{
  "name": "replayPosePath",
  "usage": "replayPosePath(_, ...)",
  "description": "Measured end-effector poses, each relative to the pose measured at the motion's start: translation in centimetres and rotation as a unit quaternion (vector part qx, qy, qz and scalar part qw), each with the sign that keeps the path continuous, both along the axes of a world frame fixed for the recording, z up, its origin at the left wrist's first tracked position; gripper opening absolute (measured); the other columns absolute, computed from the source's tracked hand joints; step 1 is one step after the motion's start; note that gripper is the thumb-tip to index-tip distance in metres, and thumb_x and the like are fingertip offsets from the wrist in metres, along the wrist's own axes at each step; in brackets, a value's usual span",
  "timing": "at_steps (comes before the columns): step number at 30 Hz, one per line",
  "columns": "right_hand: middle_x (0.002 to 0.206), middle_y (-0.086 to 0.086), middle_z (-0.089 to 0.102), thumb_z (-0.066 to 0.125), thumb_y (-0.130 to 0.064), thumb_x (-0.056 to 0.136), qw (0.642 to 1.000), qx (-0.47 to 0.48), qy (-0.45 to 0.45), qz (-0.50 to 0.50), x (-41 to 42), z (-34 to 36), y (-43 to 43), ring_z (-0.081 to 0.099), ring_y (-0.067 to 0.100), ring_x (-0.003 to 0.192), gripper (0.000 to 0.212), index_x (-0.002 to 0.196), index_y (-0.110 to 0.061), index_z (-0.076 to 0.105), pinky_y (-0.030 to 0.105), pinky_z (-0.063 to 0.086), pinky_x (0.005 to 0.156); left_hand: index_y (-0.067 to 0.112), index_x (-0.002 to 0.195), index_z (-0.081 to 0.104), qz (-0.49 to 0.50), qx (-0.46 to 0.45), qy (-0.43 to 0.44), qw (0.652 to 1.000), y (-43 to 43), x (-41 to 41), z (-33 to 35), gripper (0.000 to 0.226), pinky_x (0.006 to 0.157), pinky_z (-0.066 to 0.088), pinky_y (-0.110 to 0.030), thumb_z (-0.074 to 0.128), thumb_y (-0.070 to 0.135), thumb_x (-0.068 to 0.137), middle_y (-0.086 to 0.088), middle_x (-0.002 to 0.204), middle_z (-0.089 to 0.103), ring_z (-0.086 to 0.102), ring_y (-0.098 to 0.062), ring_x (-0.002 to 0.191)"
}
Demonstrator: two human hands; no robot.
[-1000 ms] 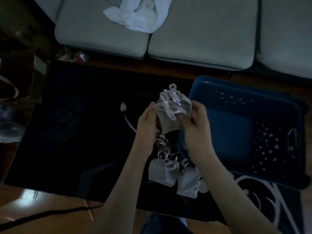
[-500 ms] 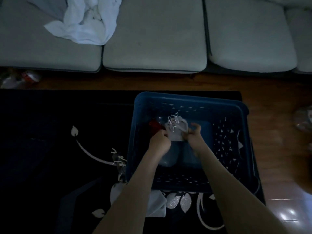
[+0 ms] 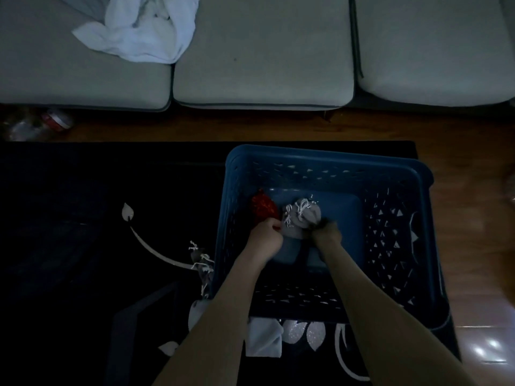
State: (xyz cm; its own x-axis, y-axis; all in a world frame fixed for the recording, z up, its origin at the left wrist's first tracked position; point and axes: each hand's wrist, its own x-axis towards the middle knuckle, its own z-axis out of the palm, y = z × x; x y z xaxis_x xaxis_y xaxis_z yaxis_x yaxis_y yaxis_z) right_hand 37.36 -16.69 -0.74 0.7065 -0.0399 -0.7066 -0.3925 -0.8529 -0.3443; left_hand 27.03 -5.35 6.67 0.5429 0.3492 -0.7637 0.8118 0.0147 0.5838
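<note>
Dim floor, black rug (image 3: pixel 83 218), and on it a blue laundry basket (image 3: pixel 328 156). A grey drawstring pouch (image 3: pixel 302 221) sits low on the basket's floor, nearer its left wall than its right, with its white cords bunched on top. Both forearms reach down over the near rim. The left hand (image 3: pixel 264 238) pinches the pouch's left edge with curled fingers, and the right hand (image 3: pixel 326 232) grips its right edge, knuckles up. A red pouch (image 3: pixel 263 207) lies just left of it. More pouches (image 3: pixel 203 263) lie on the rug by the basket's left wall.

hands (image 3: pixel 264 238) (image 3: pixel 328 234) 2 | held grey pouch (image 3: pixel 308 216) 1 | red pouch (image 3: pixel 263 208) 1 | basket (image 3: pixel 320 155) 1 | cushions (image 3: pixel 262 57) 3 | white cloth (image 3: pixel 139 34) 1
</note>
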Motion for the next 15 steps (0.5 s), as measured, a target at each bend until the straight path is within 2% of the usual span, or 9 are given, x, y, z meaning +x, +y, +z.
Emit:
replayPosePath(2,0.125,0.023,0.055,0.072,-0.011,0.079,1.000,0.013,-0.021,-0.017,-0.7,1.3,0.3,0.054,0.036,0.115,0.053,0.122,0.004,0.045,0.033,0.044,0.090,0.015,0.123,0.058,0.007,0.001,-0.005,1.000,0.1,-0.1,0.3,0.034,0.089,0.046,-0.028,0.041,0.007,0.094,-0.009,0.125,0.058,0.055,-0.023,0.111)
replayPosePath(5,0.128,0.027,0.047,0.060,0.000,0.083,0.997,-0.001,-0.057,0.047,-1.8,4.2,0.8,0.050,0.039,0.116,0.043,0.120,0.004,0.038,0.034,0.041,0.087,0.018,0.124,0.056,-0.009,0.001,-0.008,1.000,0.3,-0.7,1.4,0.034,0.091,0.047,-0.029,0.041,0.008,0.096,-0.006,0.125,0.057,0.054,-0.021,0.111)
replayPosePath(8,0.125,0.026,0.051,0.057,-0.002,0.085,0.990,0.026,-0.078,0.114,-3.5,7.9,1.2,0.052,0.038,0.113,0.042,0.123,0.005,0.041,0.028,0.037,0.079,0.020,0.123,0.056,-0.036,0.029,-0.038,0.998,0.4,-1.9,4.0,0.029,0.077,0.044,-0.019,0.043,0.013,0.099,0.000,0.118,0.057,0.054,-0.014,0.101)
replayPosePath(11,0.108,0.021,0.060,0.047,0.001,0.088,0.975,0.070,-0.113,0.180,-6.4,12.0,2.1,0.058,0.034,0.094,0.029,0.117,0.001,0.047,0.027,0.037,0.069,0.019,0.113,0.061,0.008,0.108,-0.153,0.982,0.3,-3.6,7.5,0.022,0.077,0.046,-0.017,0.044,0.016,0.100,0.005,0.106,0.064,0.061,-0.008,0.095)
replayPosePath(13,0.098,0.014,0.062,0.044,-0.004,0.092,0.966,0.097,-0.138,0.196,-9.2,14.3,2.8,0.056,0.025,0.077,0.017,0.108,-0.005,0.050,0.027,0.038,0.062,0.018,0.106,0.063,0.073,0.160,-0.225,0.958,0.4,-5.7,9.4,0.021,0.076,0.048,-0.013,0.044,0.012,0.099,0.009,0.096,0.066,0.064,-0.001,0.086)
replayPosePath(15,0.091,0.005,0.058,0.044,-0.008,0.094,0.947,0.146,-0.190,0.215,-12.2,15.9,3.3,0.052,0.017,0.072,0.007,0.098,-0.010,0.050,0.023,0.037,0.057,0.017,0.102,0.063,0.132,0.224,-0.260,0.930,0.8,-8.5,10.2,0.021,0.072,0.047,-0.009,0.045,0.007,0.098,0.011,0.093,0.065,0.063,0.002,0.082)
